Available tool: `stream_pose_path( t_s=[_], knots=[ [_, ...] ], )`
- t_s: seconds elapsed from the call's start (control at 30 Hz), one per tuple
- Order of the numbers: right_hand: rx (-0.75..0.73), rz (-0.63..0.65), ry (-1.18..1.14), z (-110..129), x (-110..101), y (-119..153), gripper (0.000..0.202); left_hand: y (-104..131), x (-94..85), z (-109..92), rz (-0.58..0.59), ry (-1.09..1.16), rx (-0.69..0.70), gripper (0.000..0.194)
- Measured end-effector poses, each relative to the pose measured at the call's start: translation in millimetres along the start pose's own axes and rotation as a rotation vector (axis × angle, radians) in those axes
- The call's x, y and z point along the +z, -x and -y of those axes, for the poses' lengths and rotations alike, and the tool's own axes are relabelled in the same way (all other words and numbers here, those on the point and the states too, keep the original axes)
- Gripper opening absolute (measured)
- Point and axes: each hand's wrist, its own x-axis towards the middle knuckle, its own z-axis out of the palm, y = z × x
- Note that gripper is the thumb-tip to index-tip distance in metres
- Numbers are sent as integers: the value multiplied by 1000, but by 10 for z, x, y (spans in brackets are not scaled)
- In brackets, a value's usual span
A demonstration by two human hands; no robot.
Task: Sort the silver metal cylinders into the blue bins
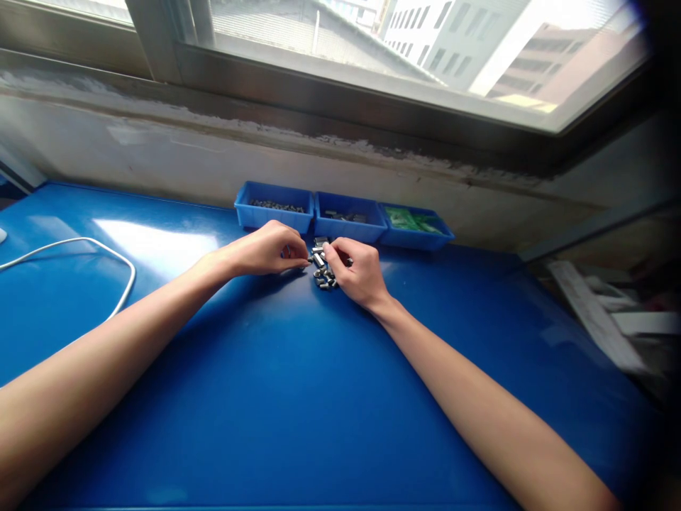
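A small pile of shiny metal cylindrical parts [323, 277] lies on the blue table [298, 397], in front of the bins. At the pile's left edge is my left hand [274, 248], its thumb and fingertips pinched together at a small dark metal part. My right hand [359, 270] reaches over the pile's right side with its fingers curled and closed; what they hold, if anything, is too small to make out. Part of the pile is hidden behind my right hand.
Behind the pile stand three blue bins: the left [274, 216] with small metal pieces, the middle [351, 228] with metal parts, the right [418, 239] with green packets. A white cable [130, 277] lies at left. A wall and window are behind.
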Motion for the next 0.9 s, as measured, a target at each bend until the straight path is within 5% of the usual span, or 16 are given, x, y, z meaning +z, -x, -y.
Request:
stream_pose_path(
  t_s=[0.23, 0.37, 0.57, 0.8, 0.9],
  knots=[
    [2, 8, 3, -21, 3, 5, 36, -5, 27, 54, -21, -60, 8, 17],
    [2, 4, 5, -19, -1, 13, 36, -25, 45, 6, -173, 196, -189, 28],
    [6, 10, 13, -43, 5, 12, 37, -74, 31, -102, -178, 597, -352, 49],
    [3, 5, 5, -42, 10, 18, 37, -75, -37, 3, -770, 706, -439, 47],
    [0, 1, 5, -34, 13, 18, 36, -56, -51, 42, -838, 765, -417, 50]
  ],
)
